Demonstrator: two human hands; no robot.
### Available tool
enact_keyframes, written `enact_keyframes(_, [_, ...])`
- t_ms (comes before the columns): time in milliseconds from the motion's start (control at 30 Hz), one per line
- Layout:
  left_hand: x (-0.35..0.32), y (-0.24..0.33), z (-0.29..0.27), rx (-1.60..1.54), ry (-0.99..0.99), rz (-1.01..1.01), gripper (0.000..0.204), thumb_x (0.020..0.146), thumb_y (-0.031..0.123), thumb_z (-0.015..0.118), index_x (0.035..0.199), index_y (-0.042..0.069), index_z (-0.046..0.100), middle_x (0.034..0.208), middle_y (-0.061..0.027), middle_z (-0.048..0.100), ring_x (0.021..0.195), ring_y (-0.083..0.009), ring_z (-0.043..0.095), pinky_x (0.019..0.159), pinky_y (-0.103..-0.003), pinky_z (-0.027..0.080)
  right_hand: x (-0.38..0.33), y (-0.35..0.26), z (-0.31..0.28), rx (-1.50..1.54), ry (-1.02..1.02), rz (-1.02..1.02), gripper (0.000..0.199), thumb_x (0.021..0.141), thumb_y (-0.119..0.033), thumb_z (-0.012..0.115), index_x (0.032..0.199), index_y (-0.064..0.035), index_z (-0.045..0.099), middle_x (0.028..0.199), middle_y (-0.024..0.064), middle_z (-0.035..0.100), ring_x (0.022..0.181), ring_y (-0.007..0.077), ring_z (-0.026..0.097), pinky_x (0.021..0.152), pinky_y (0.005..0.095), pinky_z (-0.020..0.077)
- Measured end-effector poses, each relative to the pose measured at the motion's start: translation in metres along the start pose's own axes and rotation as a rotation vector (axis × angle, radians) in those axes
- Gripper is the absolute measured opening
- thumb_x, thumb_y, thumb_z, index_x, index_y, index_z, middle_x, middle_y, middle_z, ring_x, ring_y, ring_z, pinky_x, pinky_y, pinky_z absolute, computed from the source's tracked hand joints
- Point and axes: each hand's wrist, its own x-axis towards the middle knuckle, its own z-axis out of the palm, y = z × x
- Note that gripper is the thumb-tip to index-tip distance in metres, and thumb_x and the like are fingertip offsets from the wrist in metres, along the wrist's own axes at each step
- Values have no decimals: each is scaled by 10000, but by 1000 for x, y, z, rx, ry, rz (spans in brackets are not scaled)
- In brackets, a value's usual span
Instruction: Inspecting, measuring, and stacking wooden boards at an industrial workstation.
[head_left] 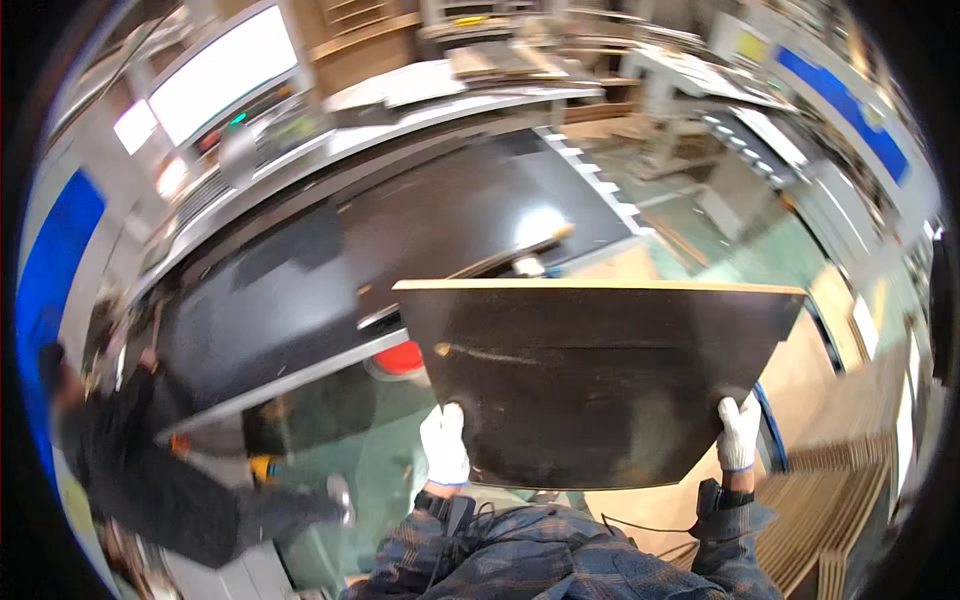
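Head view: a dark board (600, 385) with a pale far edge is held up before the body! Left hand (445, 443) and right hand (739, 432), both white-gloved, are closed on its opposite sides. So lifting looks done; setting it down is not, with the dark tabletop (400, 225) lying beyond. Lettering? None readable on the board, and the blue panel (845, 105) is blurred.

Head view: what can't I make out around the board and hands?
Head view: most fingers of left hand and right hand, hidden behind the dark board.
Head view: the board's far face, turned away.
Head view: near edge of black table, partly covered by the board.
Head view: co-worker's hand, blurred.
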Motion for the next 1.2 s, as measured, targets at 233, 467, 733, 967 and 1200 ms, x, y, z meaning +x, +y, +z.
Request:
enact_keyframes(233, [5,22,201,-128,-379,75,347,1106,232,547,1056,-84,681,935,-126,718,860,-193,607,785,-393,502,42,-20,-142,-185,338,111,365,1002,-255,702,1189,59,700,1069,72,738,928,144,625,857,309,516])
enact_keyframes(467, [86,-13,376,-169,-828,-412,350,1060,290,635,1206,-15,726,1183,-95,730,1082,-191,650,984,-331,511,106,-27,-228,139,217,353,336,934,-51,614,1250,42,678,1124,81,725,995,167,669,918,323,536])
enact_keyframes(733, [79,-91,536,229,-1069,-462,779,1021,653,553,1446,2,597,1417,-119,661,1267,-287,609,1081,-414,493,148,-42,-206,231,-142,278,863,906,-166,750,1625,29,316,1652,138,413,1504,217,381,1248,356,284])
enact_keyframes(967, [73,-153,669,-19,-908,-1000,780,1018,688,531,1468,54,584,1479,-83,618,1286,-293,609,1089,-439,498,202,-60,-249,-19,-191,353,970,915,-322,786,1638,41,252,1545,194,470,1449,249,423,1199,361,358])
enact_keyframes(1200, [66,-162,796,-274,-946,-1054,786,1049,698,424,1506,69,543,1481,-99,612,1319,-294,582,1153,-429,457,317,3,-336,144,-312,207,1124,851,-511,835,1638,44,256,1602,173,409,1476,252,380,1221,357,314])
